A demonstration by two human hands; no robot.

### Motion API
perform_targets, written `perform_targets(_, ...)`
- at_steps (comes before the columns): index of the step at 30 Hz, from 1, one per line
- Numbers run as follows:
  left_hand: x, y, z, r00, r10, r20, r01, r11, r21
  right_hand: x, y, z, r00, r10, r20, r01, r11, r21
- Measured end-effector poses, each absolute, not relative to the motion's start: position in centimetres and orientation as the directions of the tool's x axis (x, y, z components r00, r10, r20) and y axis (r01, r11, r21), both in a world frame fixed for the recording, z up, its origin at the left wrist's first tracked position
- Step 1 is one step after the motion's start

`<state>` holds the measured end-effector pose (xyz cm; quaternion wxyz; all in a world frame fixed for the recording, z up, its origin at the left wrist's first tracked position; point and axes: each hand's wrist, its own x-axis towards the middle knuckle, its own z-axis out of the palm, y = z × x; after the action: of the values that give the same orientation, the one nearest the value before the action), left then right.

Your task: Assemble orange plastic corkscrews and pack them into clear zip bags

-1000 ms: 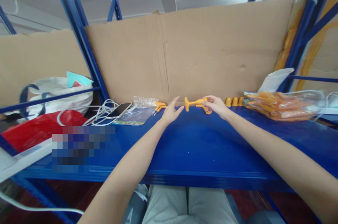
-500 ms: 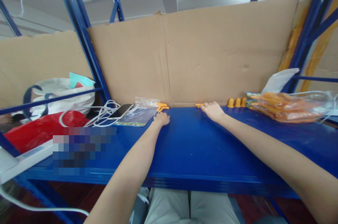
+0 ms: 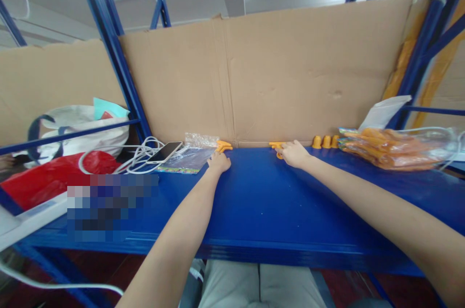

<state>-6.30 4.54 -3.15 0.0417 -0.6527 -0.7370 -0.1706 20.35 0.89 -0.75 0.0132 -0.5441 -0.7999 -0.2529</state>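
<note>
My left hand point(image 3: 219, 161) rests on the blue shelf point(image 3: 261, 201) with its fingers curled, fingertips at a small orange plastic piece point(image 3: 224, 145) by the cardboard wall. Farther right, my right hand point(image 3: 294, 154) lies knuckles up, closed over an orange plastic part point(image 3: 276, 145) whose end sticks out to the left of the fingers. The rest of that part is hidden under the hand. Three small orange caps point(image 3: 326, 141) stand in a row just right of my right hand.
A clear bag of orange parts point(image 3: 392, 150) lies at the right. A phone point(image 3: 165, 151), a flat plastic bag point(image 3: 189, 157), white cables point(image 3: 140, 153), a red bag point(image 3: 47, 177) and a white tote point(image 3: 80, 129) sit at the left. Cardboard point(image 3: 290, 70) closes the back.
A second ago my right hand held the orange part up off the shelf and my left hand was open beside it. Both hands have dropped to the shelf's back edge, and the left has closed.
</note>
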Motion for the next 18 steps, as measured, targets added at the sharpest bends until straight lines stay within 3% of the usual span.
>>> perform_targets(7, -6.9, 4.6, -3.1, -0.235, 0.934, 0.271, 0.948, 0.158, 0.276, 21.1, 1.0, 0.8, -0.395, 0.857, 0.331, 0.888, 0.264, 0.377)
perform_targets(13, -7.3, 5.0, -3.3, -0.274, 0.921, 0.277, 0.927, 0.176, 0.332, 25.4, 2.3, 2.9, -0.124, 0.885, 0.450, 0.969, 0.010, 0.248)
perform_targets(18, -7.3, 5.0, -3.4, -0.261, 0.904, 0.340, 0.929, 0.139, 0.342, 30.5, 4.2, 2.0, 0.110, 0.904, 0.413, 0.981, -0.165, 0.099)
